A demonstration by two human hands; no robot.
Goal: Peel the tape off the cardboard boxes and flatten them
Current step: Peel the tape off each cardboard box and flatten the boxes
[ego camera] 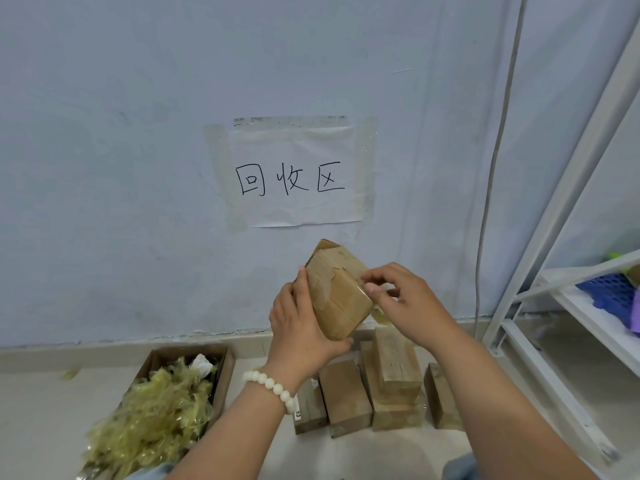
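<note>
Cardboard box (337, 296) is being held up, tilted, before the wall (138, 168): left hand (301, 327) is gripping its near left side, fingers (344, 342) curled beneath, while right hand (408, 299) is pinching clear tape (380, 314) at its right edge. Below, more boxes (394, 375) are standing right of a tape-filled carton (225, 372).

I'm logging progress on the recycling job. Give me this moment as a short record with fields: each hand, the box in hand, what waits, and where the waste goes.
left hand: grips the held box from its left side and underneath
right hand: pinches a tape strip at the box's right edge
held box state: closed, tape partly on, not yet flattened
waiting: floor boxes, several, unflattened, near the wall
waste: scrap carton at left, heaped with peeled tape
</note>
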